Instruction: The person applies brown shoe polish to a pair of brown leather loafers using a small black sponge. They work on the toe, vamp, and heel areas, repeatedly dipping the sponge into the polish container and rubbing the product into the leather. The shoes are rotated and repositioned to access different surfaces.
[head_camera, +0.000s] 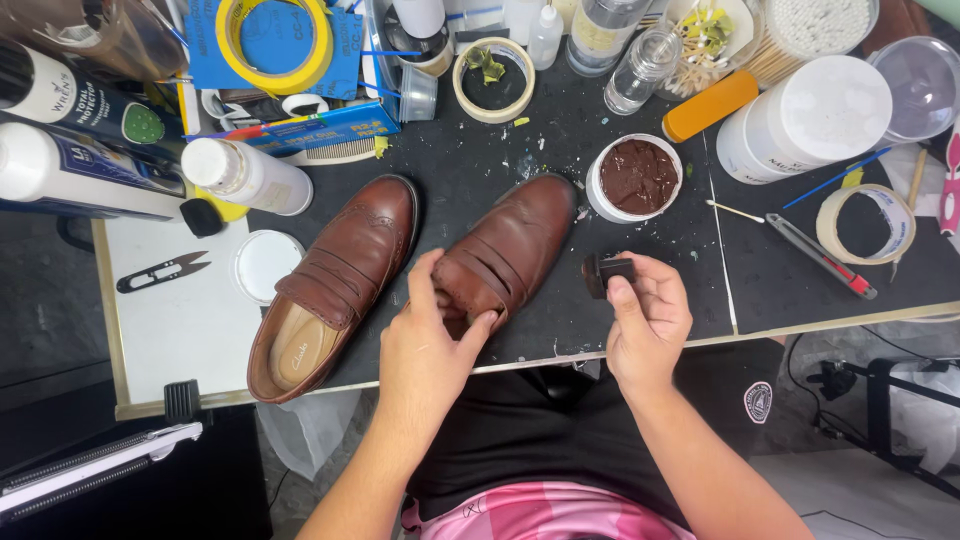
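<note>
Far left of the desk (640, 330): black thread snips (162, 271) on a white board (180, 330), a round white lid (265, 263) just beside them. White bottle (245, 176) lying on its side above the lid.

Left-centre: brown leather shoe (335, 285), toe pointing to the back edge, heel overhanging the front edge. Insole visible.

Centre: second brown shoe (505, 250), just beside the first, heel at the front edge. Left hand (430, 335) grips its heel end, thumb on one side of the opening, fingers curled over the other.

Back of centre: tape roll (493, 80) with green scraps inside. Open white tub of brown paste (638, 177) just right of the second shoe's toe.

Right of centre: right hand (648, 320) near the front edge, fingers closed, pinching a small dark applicator (605, 272) between thumb and fingertips. Held apart from the shoe, below the tub.

Right: box cutter (822, 256) lying flat, tape roll (865, 224) beyond it, large white jar (805, 120) toward the back edge.
</note>
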